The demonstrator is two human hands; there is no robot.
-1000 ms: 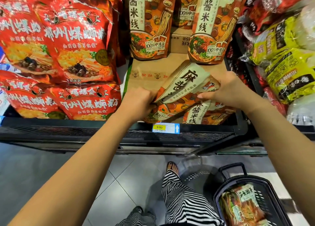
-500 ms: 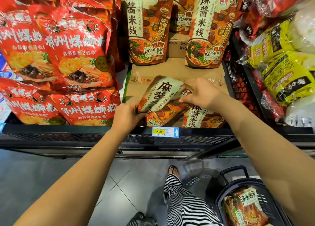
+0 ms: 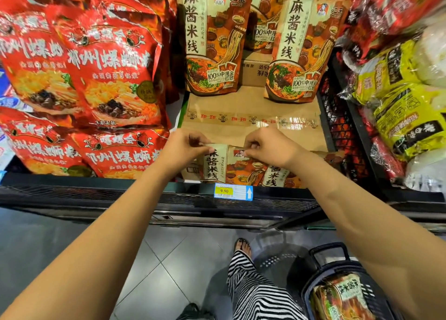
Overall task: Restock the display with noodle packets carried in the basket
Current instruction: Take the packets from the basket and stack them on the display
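An orange and beige noodle packet (image 3: 226,166) stands upright at the front of the display shelf, behind the black rail (image 3: 120,189). My left hand (image 3: 185,146) pinches its top left corner and my right hand (image 3: 268,148) pinches its top right edge. A second packet of the same kind (image 3: 277,175) stands just to its right, partly hidden by my right wrist. Two more like it (image 3: 214,42) stand at the back on a cardboard box (image 3: 253,126). The dark basket (image 3: 376,293) sits on the floor at lower right with another noodle packet (image 3: 340,298) inside.
Red noodle bags (image 3: 96,66) fill the section to the left. Yellow and red packets (image 3: 405,102) crowd a black crate on the right. A price tag (image 3: 233,191) reading 9.90 hangs on the rail. My striped trouser leg and foot (image 3: 243,266) stand on the grey tiles.
The packet I held tilted above the shelf front has come down and now stands upright behind the rail. Both hands have shifted to pinch its top edge.
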